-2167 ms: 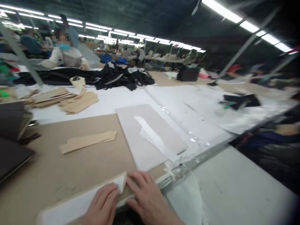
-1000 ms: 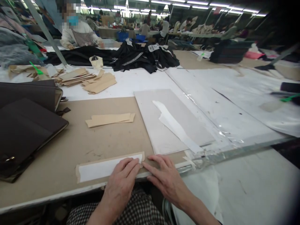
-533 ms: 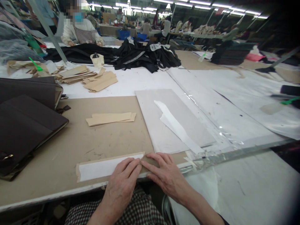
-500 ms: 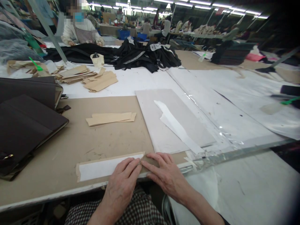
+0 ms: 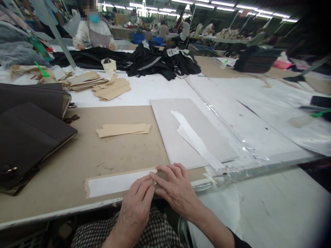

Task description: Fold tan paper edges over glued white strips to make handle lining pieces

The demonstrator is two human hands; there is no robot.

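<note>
1. Hands meet at the right end of the tan strip, which lies along the table's near edge, at 6 o'clock.
2. Left hand rests flat on it, fingers loose, maybe to stop sliding.
3. Right hand curls its fingertips, pinching the strip's end.
4. Gray board lies at 12 o'clock.

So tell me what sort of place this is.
Most likely a garment or leather-goods workshop: long work tables, a heap of black fabric, stacked tan cut pieces, and other people working at benches behind.
</note>
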